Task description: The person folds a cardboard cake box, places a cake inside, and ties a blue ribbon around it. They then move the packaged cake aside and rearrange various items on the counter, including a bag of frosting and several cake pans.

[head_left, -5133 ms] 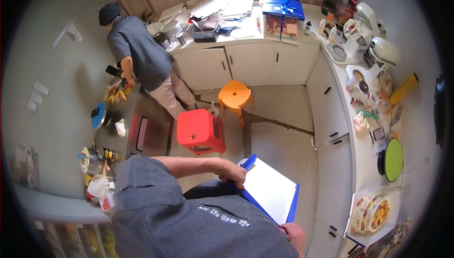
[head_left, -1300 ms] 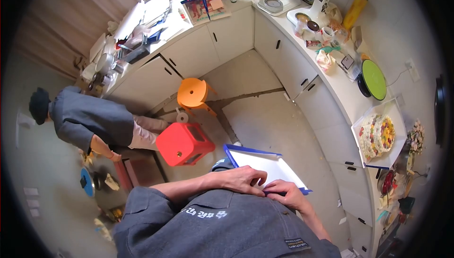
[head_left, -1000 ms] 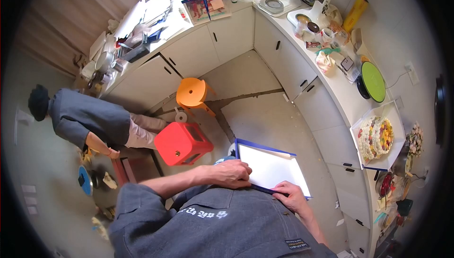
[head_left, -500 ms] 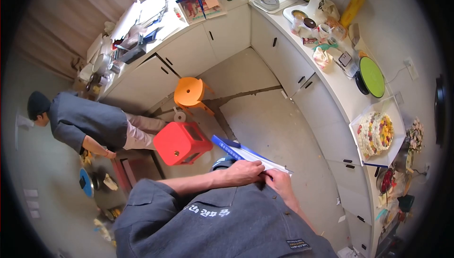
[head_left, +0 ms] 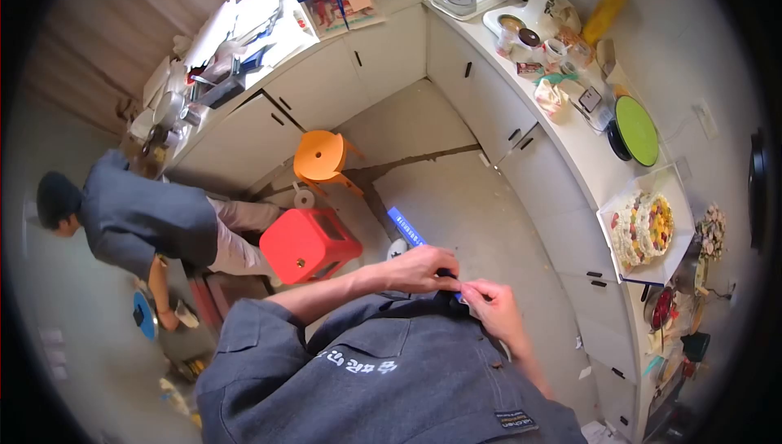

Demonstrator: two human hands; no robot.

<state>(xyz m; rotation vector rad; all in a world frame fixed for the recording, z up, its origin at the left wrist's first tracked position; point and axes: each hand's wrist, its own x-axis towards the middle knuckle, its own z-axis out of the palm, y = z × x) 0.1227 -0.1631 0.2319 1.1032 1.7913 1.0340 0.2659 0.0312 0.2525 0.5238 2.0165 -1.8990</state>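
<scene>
My left hand (head_left: 423, 270) is in front of my chest, its fingers bent and pinched together by a dark patch I cannot make out. Close beside it, my right hand (head_left: 491, 307) has thumb and fingertips pressed together, with a small bit of blue under them. What either hand pinches is too small or hidden to name. Just beyond my left hand, a flat blue panel with white lettering (head_left: 406, 226) sticks out; the rest of it is hidden behind my hands and the grey shirt (head_left: 350, 395) I wear.
A red stool (head_left: 297, 244) and an orange stool (head_left: 320, 156) stand ahead on the floor. At left, another person (head_left: 151, 208) bends by a low cabinet. Along the right counter are a fruit-topped cake (head_left: 639, 228), a green turntable (head_left: 637, 130) and a stand mixer (head_left: 538, 4).
The blue panel has tilted or turned, and its white side no longer shows. My hands have shifted slightly and drawn closer to my chest. The other person's arm has moved lower.
</scene>
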